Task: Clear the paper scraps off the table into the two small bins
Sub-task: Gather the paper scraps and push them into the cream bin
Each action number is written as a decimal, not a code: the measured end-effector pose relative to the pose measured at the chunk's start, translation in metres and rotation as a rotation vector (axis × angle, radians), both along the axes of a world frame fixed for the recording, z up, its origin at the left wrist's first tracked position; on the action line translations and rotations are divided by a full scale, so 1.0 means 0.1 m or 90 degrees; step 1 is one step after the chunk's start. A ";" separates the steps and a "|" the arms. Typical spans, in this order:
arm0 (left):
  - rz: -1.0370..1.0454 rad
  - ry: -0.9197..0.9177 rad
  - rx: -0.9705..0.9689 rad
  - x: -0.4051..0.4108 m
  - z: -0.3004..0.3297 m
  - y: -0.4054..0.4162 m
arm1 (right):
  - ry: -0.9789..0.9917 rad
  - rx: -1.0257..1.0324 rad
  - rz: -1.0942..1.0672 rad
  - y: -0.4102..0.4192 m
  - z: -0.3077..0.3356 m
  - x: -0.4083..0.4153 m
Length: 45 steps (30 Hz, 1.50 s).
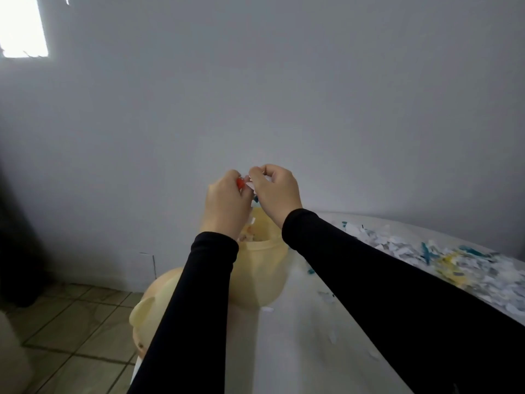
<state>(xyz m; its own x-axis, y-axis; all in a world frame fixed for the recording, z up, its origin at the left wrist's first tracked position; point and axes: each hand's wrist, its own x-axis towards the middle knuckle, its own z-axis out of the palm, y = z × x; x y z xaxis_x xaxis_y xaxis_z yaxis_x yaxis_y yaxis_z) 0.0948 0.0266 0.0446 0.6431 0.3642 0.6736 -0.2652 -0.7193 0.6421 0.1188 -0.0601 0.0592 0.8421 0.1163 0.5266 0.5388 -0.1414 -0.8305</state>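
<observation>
Over on the left, a bright window [24,25] glows high on the grey wall [284,95], and brown floor tiles [71,322] show low down. Next comes a pale yellow bin [153,302] with a little round ear on its side; it sits at the left edge of the white table [298,351], partly hidden behind a black sleeve [193,308]. Just past it stands a second pale yellow bin [264,277], with its top open and some scraps inside. Both hands are held up together right above this second bin. The left hand [225,200] has its fingers curled round a small bunch of paper scraps [241,184], with a red bit peeking out near the thumb. The right hand [277,191] touches the left one, and its fingers pinch a white scrap [251,185] between them. A blue bit hangs down between the two hands. A few white bits lie on the table near the bins. Far to the right, well apart from the bins, a big pile of scraps [443,260] covers the table, mostly white, with some blue and yellow pieces mixed in.
</observation>
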 end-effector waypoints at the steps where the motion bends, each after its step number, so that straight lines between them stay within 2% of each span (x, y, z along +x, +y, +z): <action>1: -0.001 0.017 -0.005 0.01 -0.02 0.02 | 0.011 -0.001 0.009 0.01 -0.02 0.02; 5: 0.000 0.079 -0.017 0.06 -0.10 0.05 | 0.019 -0.044 0.029 -0.02 -0.11 0.08; 13: -0.081 0.102 -0.084 0.03 -0.13 0.04 | 0.004 -0.141 0.016 -0.15 -0.15 0.10; 22: -0.028 0.092 -0.119 0.00 -0.05 -0.04 | 0.029 -0.109 0.039 -0.23 -0.26 0.05; 27: -0.111 0.119 -0.180 -0.04 -0.06 -0.04 | 0.030 -0.100 0.044 -0.24 -0.26 0.01; 34: -0.182 0.096 -0.287 -0.05 0.02 -0.07 | 0.056 -0.100 0.048 -0.25 -0.23 -0.03; 37: -0.200 0.108 -0.261 -0.04 0.03 -0.10 | 0.060 -0.099 0.049 -0.25 -0.24 -0.01; 41: -0.157 0.161 -0.112 -0.05 0.02 -0.02 | 0.009 -0.177 0.023 -0.31 -0.26 0.01; 45: -0.246 0.255 -0.104 -0.13 0.06 0.09 | -0.074 -0.268 0.003 -0.38 -0.27 0.00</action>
